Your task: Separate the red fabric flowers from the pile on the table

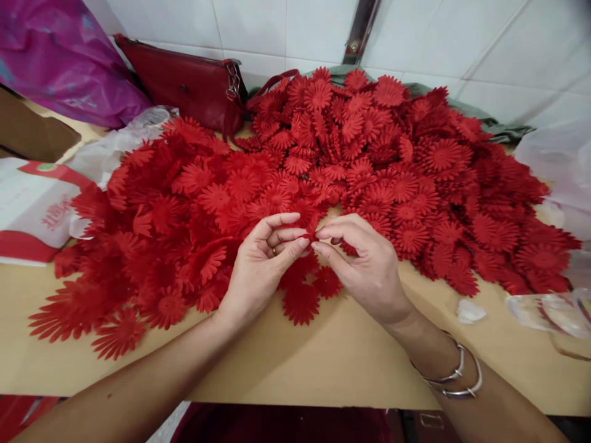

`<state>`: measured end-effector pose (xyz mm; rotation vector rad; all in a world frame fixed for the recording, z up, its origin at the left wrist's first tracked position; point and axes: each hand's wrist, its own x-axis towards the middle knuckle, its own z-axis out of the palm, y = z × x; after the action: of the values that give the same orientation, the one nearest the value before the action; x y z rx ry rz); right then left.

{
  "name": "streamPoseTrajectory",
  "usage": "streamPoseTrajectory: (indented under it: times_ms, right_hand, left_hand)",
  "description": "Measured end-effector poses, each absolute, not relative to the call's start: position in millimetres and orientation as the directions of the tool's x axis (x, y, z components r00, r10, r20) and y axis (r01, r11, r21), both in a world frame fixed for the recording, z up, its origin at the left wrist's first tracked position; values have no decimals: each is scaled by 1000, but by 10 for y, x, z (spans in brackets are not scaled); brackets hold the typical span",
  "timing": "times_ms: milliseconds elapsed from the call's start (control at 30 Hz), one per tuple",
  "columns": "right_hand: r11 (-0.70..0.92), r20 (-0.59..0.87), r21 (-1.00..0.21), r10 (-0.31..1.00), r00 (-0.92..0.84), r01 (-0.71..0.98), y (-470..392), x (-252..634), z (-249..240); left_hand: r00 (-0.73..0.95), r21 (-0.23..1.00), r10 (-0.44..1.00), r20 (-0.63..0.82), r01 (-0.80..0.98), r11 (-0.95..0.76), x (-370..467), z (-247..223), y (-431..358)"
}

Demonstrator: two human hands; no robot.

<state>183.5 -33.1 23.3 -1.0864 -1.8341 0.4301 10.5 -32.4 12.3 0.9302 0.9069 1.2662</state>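
Note:
My left hand (264, 255) and my right hand (362, 261) meet at the middle of the table, fingertips almost touching. Between them is a small red petal piece (310, 235), pinched by thumb and forefinger on both sides; most of it is hidden by the fingers. Below the hands, a red artificial flower layer (301, 303) lies on the table. Larger flower layers (170, 215) are heaped beside my left hand, and a tall pile of smaller red flower layers (415, 184) rises behind and beside my right hand.
A dark red handbag (184, 86) leans against the tiled wall (253, 24). At the left are a purple bag (69, 61) and a white-and-red package (41, 209). A crumpled white scrap (470, 311) and clear plastic (554, 314) lie at the right on the wooden table (277, 369).

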Motion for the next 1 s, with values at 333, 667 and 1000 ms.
streamPoseTrajectory:
  times_ms: [333,667,1000]
  right_hand:
    - [387,355,-853,922,-157,349,-323,1815,235]
    - [165,166,-986,967,-195,-18,-254,1860,183]
    - [-70,-88,-914,996,26,-400,-153,1950,143]
  left_hand:
    - [63,914,997,-38,-402,60,90,96,-312]
    - [131,853,985,-111,-497,162,108,83,-320]
    - [-9,832,992,-128,-544,103,87,107,-275]
